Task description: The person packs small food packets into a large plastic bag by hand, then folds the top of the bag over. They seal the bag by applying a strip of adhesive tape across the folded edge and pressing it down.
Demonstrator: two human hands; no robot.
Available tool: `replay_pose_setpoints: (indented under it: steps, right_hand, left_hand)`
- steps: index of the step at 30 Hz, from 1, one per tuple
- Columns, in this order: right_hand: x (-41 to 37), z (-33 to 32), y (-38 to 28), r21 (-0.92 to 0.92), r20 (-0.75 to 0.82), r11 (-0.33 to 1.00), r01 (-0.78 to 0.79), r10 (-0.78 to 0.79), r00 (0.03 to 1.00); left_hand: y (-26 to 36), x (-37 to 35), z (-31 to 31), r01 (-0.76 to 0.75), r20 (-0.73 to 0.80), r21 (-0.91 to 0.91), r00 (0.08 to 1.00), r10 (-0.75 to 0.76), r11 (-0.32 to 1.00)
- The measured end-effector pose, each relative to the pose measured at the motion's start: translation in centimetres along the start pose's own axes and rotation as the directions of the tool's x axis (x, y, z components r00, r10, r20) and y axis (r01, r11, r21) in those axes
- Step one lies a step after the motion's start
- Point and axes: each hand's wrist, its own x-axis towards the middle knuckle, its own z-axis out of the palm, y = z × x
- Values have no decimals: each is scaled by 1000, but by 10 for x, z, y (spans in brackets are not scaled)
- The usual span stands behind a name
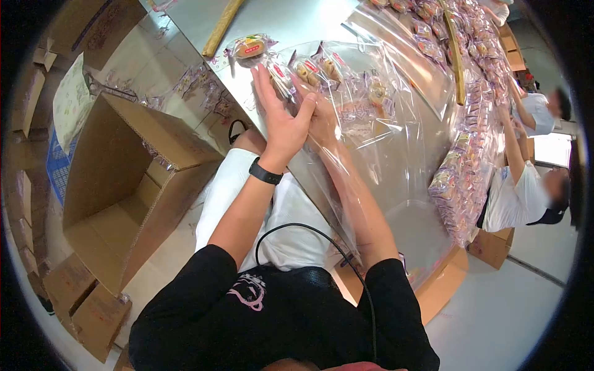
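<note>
My left hand (283, 122), with a black band at the wrist, has straight fingers lying along the side of a small wrapped pastry (279, 79). Its thumb crosses over my right hand (323, 120). Clear plastic of a large bag (396, 161) lies over my right hand and forearm. My right fingers are bent against the same pastry, their tips partly hidden. Several more wrapped pastries (307, 69) sit in a row under the film. Another wrapped pastry with a red label (250, 47) lies just beyond my left fingertips at the table edge.
A big open cardboard box (117, 210) stands on the floor at left. Yellowish bars (221, 28) lie on the metal table (192, 18). Heaped wrapped pastries (464, 161) line the right side, where co-workers (520, 191) reach in. A black cable (309, 227) crosses my lap.
</note>
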Motion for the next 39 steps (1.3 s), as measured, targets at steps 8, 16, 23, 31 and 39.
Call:
replay_pose_setpoints:
  steps: [8,16,23,31,39]
  right_hand:
    - [-1,-2,-23,-304,-23,950,69,-80,997]
    - [-1,-10,-33,-328,-358,944,-14,-110,927]
    - [-2,-19,-29,-332,-234,915,-231,157,959]
    - [3,2,-17,-151,-230,952,-267,229,946]
    - [1,-8,-19,69,-339,982,-174,187,922]
  left_hand:
    - [4,16,-15,215,-82,-403,960,-269,890]
    - [10,20,-19,192,-139,-320,959,-246,928]
    - [0,17,-15,194,-87,-494,959,-271,848]
    - [0,17,-20,160,-3,-443,984,-180,882]
    - [-8,11,-17,25,-54,-318,998,-45,948]
